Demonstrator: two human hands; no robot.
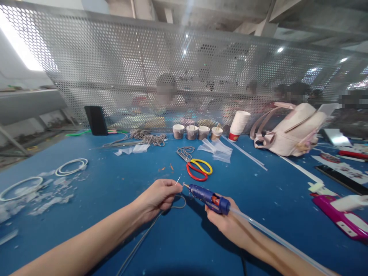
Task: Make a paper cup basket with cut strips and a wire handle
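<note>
My left hand (158, 197) is closed in a pinch on a thin white stick (178, 180) and a grey cord (181, 203). The cord makes a small loop by the fingers and trails down toward the front edge. My right hand (227, 220) is wrapped round a blue hot glue gun (205, 195). Its nozzle points left, very close to my left fingertips; whether it touches the cord I cannot tell. A long clear glue stick (270, 230) runs out of the gun's back. Scissors (198, 168) with red and yellow handles lie just beyond both hands.
Paper cups (192, 132) and a cup stack (239, 124) line the perforated metal screen (115, 69). Bundled grey cord (146, 137) and plastic strips (217, 150) lie before them. White rings (71, 167) are at left; a pink backpack (290, 130) and magenta power strip (339, 218) at right.
</note>
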